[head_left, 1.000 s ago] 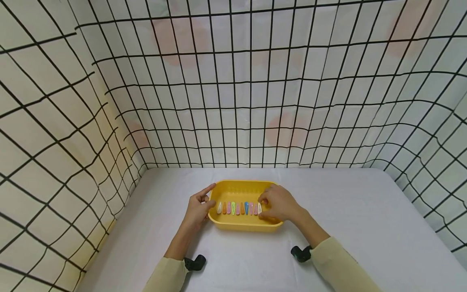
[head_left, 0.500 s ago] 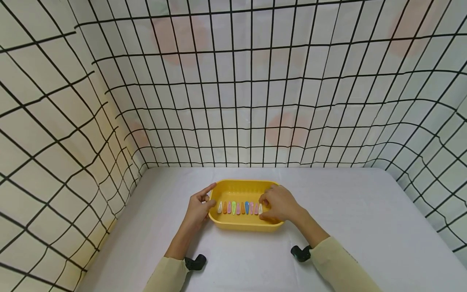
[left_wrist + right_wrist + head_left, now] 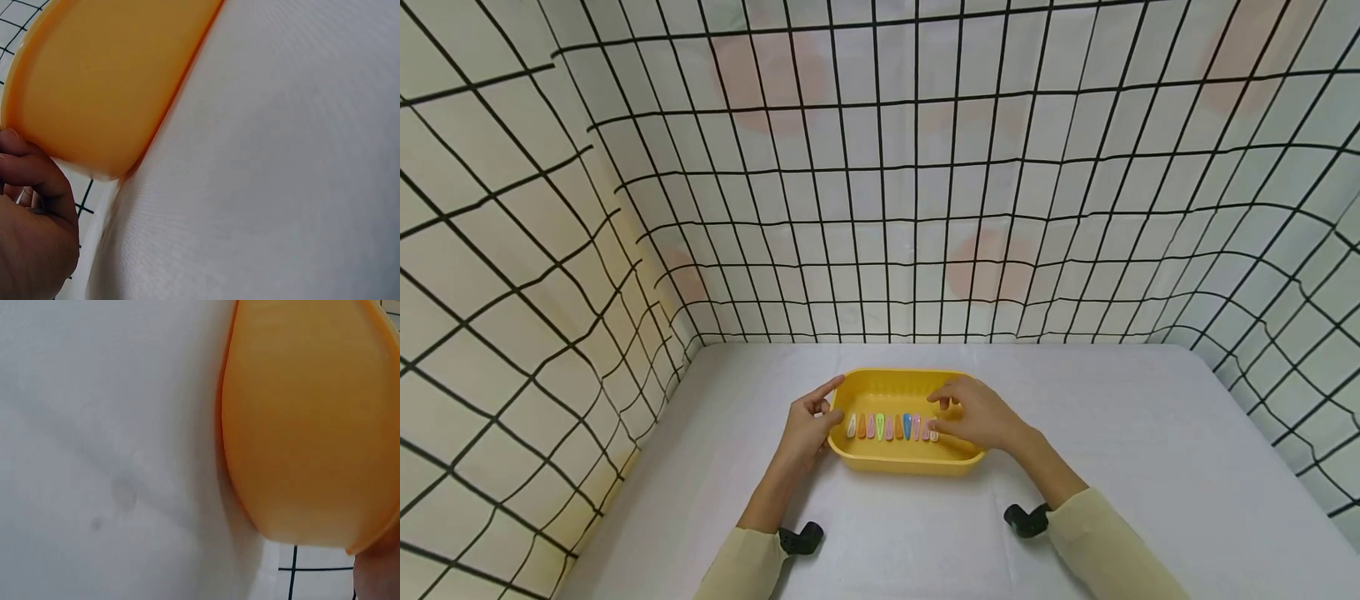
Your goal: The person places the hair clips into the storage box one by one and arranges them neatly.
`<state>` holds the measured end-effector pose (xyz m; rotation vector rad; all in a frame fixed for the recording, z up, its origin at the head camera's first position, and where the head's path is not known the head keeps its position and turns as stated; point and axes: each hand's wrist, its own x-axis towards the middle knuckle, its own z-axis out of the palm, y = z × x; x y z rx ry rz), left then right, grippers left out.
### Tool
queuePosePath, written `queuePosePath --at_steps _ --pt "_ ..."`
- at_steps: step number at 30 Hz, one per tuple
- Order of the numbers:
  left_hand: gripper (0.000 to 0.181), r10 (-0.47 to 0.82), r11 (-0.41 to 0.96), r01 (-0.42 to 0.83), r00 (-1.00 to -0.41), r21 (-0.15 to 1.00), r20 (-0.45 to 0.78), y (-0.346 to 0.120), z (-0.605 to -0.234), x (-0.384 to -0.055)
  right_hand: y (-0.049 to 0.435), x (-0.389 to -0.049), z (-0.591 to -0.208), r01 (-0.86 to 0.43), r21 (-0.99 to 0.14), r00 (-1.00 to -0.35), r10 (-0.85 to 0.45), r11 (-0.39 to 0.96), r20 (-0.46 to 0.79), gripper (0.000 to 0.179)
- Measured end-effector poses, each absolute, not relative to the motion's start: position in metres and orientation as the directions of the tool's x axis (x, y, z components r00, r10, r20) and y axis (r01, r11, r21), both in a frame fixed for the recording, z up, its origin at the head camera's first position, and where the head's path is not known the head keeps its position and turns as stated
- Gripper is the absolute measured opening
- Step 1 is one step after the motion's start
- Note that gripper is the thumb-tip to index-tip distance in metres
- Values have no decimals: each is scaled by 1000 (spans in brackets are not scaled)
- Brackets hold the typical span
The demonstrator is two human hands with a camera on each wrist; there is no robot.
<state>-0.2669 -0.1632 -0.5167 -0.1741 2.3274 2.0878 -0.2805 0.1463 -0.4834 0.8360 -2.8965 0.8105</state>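
Observation:
A yellow plastic tray (image 3: 902, 467) holds several snap hair clips in one row, among them a white clip (image 3: 852, 426), a green clip (image 3: 880, 427) and a blue clip (image 3: 907, 427). My left hand (image 3: 805, 429) grips the tray's left end, thumb over the rim and index finger stretched along it. Over the right end is my right hand (image 3: 981, 414), fingers loosely bent and apart from the thumb. Its thumb partly covers the rightmost white clip (image 3: 934, 435); whether they touch I cannot tell. Both wrist views show only the tray's outer wall (image 3: 112, 81) and part of each hand.
The tray stands on a white-covered table (image 3: 1120, 450). White walls with a black grid (image 3: 880, 175) enclose the back and sides. A black wrist device (image 3: 801, 539) sits at each sleeve cuff.
My right hand's fingers have lifted and spread away from the thumb at the rightmost white clip, which stays in the row. The left hand and tray have stayed put.

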Motion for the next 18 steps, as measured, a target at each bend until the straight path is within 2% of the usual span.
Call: queuePosePath --at_steps 4,9,13,18 --pt "61 -74 149 -87 -994 985 -77 -165 -518 -268 164 -279 -480 -514 -554 -853 -459 655 249 42" --pt "56 -73 223 -46 -997 974 -31 -165 -514 -267 194 -276 -473 -482 -585 -875 -394 652 281 43" --pt "48 -59 377 46 -996 925 74 -167 -510 -265 223 -274 -474 -459 -570 -888 -378 682 263 43" --pt "51 -48 611 140 -976 779 214 -180 -503 -261 263 -272 -474 -428 -507 -904 -349 748 249 44"
